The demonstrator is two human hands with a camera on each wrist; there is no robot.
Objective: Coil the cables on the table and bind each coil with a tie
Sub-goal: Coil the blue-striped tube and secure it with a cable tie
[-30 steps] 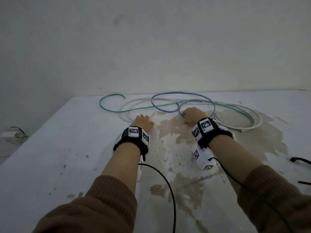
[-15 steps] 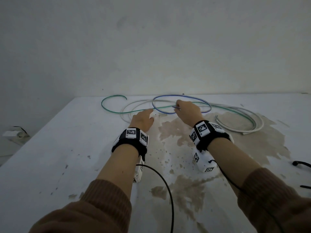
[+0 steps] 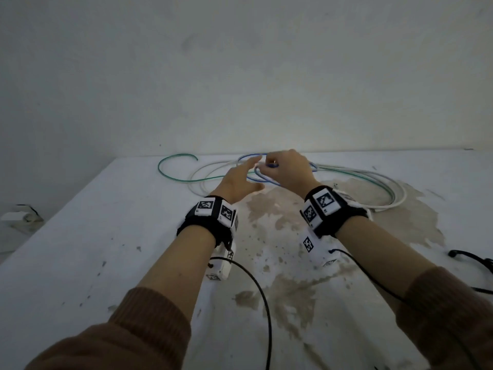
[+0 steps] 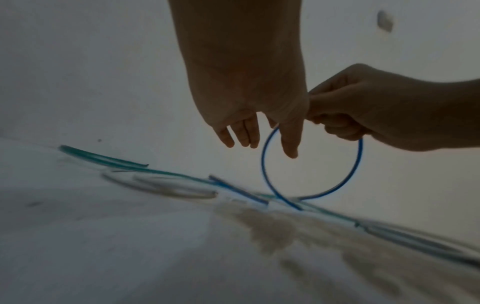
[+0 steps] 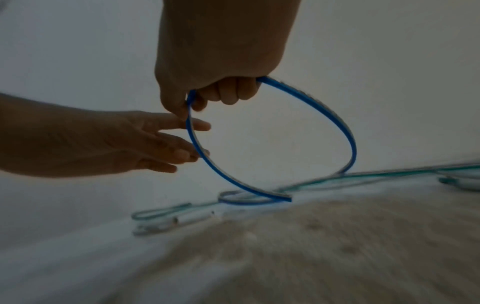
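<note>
My right hand (image 3: 277,166) (image 5: 207,96) (image 4: 345,115) grips the blue cable (image 5: 337,127) (image 4: 355,164) (image 3: 260,178) and holds a loop of it above the table, the rest trailing on the surface. My left hand (image 3: 240,177) (image 4: 254,133) (image 5: 166,142) is open with straight fingers right beside the loop, its fingertips at the cable's left strand. A green cable (image 3: 170,177) (image 4: 103,159) (image 5: 389,174) and a white cable (image 3: 394,201) (image 5: 192,218) lie loose and tangled across the far part of the table. No tie shows in any view.
The white table (image 3: 93,249) carries a big brown stain (image 3: 293,263) in the middle. A wall rises just behind the cables. Black sensor leads (image 3: 261,303) run from my wrists, and another black lead (image 3: 469,257) lies at the right edge. The table's left edge drops off.
My right hand has taken the blue cable and raised a loop of it off the table. My left hand lifted from the surface and reached toward the loop with fingers spread.
</note>
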